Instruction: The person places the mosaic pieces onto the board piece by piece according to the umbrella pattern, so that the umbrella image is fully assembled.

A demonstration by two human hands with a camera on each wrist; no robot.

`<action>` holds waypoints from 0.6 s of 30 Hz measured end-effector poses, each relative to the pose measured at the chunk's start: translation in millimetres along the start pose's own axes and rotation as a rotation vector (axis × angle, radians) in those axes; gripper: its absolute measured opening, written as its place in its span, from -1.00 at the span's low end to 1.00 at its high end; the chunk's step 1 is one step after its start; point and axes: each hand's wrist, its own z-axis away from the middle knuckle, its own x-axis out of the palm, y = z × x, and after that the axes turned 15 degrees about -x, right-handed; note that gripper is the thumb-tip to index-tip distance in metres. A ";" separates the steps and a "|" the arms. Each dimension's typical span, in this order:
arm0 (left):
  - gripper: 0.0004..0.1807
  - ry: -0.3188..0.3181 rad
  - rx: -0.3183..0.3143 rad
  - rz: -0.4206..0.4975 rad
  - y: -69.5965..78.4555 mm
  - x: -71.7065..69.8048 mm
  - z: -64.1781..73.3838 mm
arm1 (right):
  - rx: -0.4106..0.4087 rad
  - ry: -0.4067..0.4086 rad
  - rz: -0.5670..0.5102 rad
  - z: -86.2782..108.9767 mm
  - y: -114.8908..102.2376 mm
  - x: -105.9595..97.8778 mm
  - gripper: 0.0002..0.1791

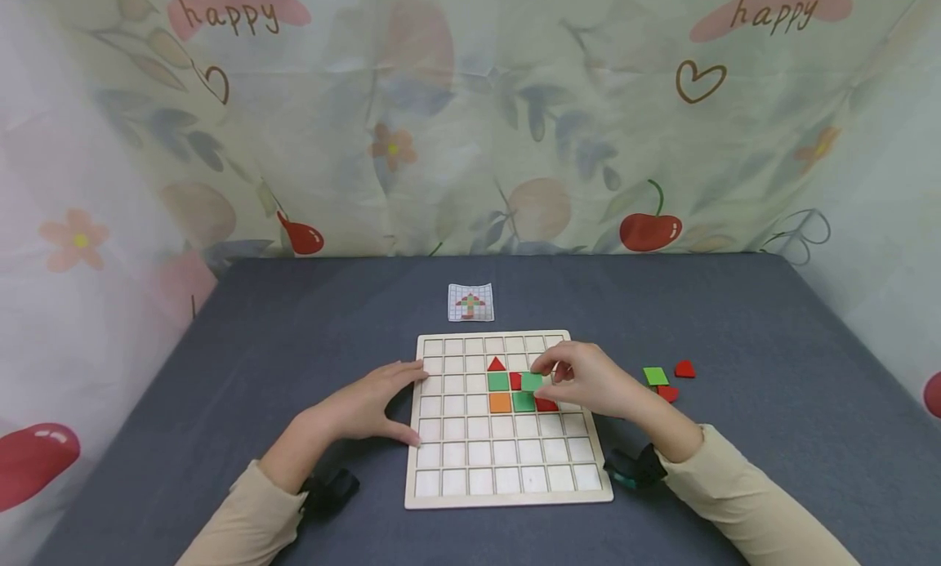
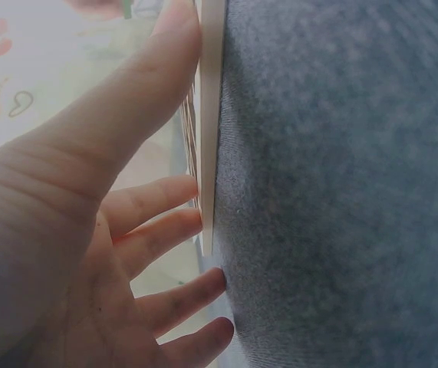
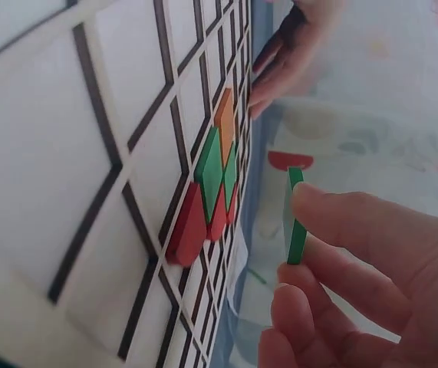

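Observation:
A pale wooden grid board (image 1: pixel 479 479) lies on the table. My right hand (image 1: pixel 584 380) pinches a green square tile (image 3: pixel 296 218) between thumb and fingers above the board's upper right part. My left hand (image 1: pixel 367 403) is at the board's left edge, thumb and fingers spread and touching the rim. In the grid sit a red triangle tile (image 1: pixel 497 364), a green square (image 1: pixel 498 381) below it, an orange square (image 1: pixel 501 403), another green square (image 1: pixel 524 402) and a red piece (image 1: pixel 547 405). A further red piece (image 1: pixel 515 381) is partly hidden by the held tile.
Behind the board lies a small card (image 1: pixel 470 303) printed with a coloured tile pattern. Right of the board are a loose light green square (image 1: pixel 656 376) and two red pieces, one farther back (image 1: pixel 684 369) and one nearer (image 1: pixel 667 394). A patterned curtain (image 1: pixel 470 141) hangs behind the table.

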 end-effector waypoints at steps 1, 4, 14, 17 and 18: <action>-0.01 0.000 0.000 -0.001 0.0 0.0 0.0 | -0.005 -0.003 -0.001 -1.4 -1.0 0.9 -0.74; -0.01 -0.001 -0.001 -0.001 -0.1 0.0 -0.2 | -0.023 -0.013 -0.004 -5.7 -3.9 4.0 -0.75; 0.00 -0.001 0.001 -0.003 -0.8 0.4 -0.9 | -0.020 -0.024 -0.059 -17.4 -11.9 16.6 -0.75; 0.00 0.002 0.002 -0.004 -0.9 0.5 -0.7 | -0.026 -0.027 -0.050 -19.3 -12.9 20.7 -0.75; 0.00 0.002 0.002 -0.005 -0.9 0.6 -0.7 | -0.027 -0.028 -0.044 -19.9 -13.4 22.0 -0.76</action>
